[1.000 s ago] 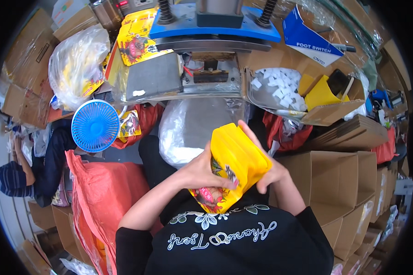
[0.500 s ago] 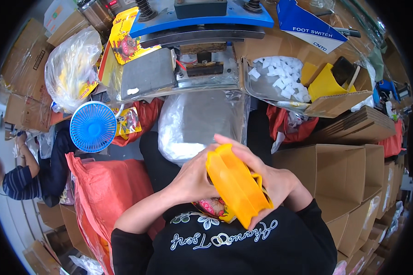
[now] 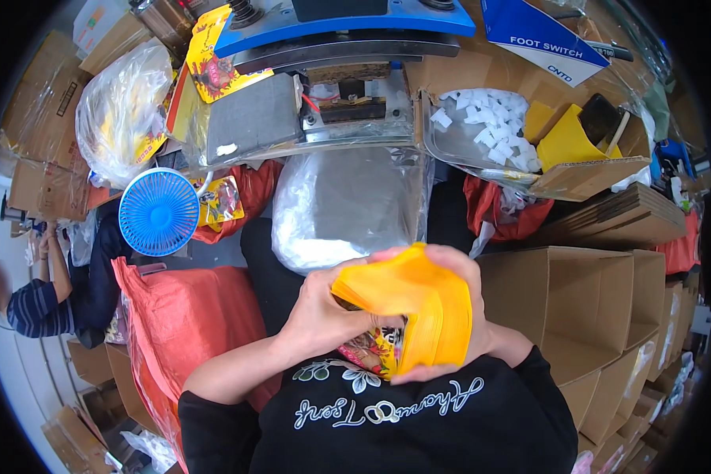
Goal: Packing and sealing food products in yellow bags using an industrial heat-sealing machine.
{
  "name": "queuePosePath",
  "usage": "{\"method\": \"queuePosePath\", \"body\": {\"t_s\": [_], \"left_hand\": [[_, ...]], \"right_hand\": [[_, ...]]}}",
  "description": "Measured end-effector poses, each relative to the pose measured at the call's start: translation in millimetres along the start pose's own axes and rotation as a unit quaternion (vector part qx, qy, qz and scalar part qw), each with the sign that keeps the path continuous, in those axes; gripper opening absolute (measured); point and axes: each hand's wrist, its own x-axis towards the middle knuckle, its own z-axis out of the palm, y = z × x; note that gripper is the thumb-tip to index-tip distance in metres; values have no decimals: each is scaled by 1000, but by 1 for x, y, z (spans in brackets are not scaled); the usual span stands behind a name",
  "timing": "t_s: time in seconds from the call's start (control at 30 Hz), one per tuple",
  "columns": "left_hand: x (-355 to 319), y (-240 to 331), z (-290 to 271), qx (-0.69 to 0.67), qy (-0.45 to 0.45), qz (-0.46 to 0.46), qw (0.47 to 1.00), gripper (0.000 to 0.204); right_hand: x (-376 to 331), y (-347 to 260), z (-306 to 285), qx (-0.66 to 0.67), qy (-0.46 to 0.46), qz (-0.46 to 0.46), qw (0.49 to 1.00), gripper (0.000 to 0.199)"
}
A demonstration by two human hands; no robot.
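Note:
In front of my chest I hold a thick stack of yellow packaging pouches (image 3: 444,316), bent into an angle, with plain yellow faces and edges toward me. Colourful printing shows on its lower left part. My left hand (image 3: 317,317) grips the left end, its thumb pressed into the bend. Around the right side wraps my right hand (image 3: 483,336), with fingers along the top and one fingertip at the lower edge. Just beyond the hands, a clear plastic bag (image 3: 347,213) covers a flat grey surface over my lap.
A press with a blue plate (image 3: 347,30) stands ahead. Right of it are a tray of white pieces (image 3: 490,130) and open cardboard boxes (image 3: 588,296). At left are a blue fan (image 3: 159,212), a red sack (image 3: 197,324) and a person in a striped shirt (image 3: 43,304).
The pouch stack has gone from slanting and nearly straight to bent and fanned. My right hand has shifted round its right side, and my left thumb now presses into the bend.

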Motion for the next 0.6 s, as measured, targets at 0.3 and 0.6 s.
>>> {"method": "queuePosePath", "body": {"t_s": [0.3, 0.6], "left_hand": [[-5, 12, -18, 94, -113, -7, 989, 104], [-9, -1, 11, 134, 7, -10, 991, 109]], "right_hand": [[0, 8, 3, 94, 195, 81, 973, 101], [-1, 13, 12, -26, 251, 111, 961, 99]]}}
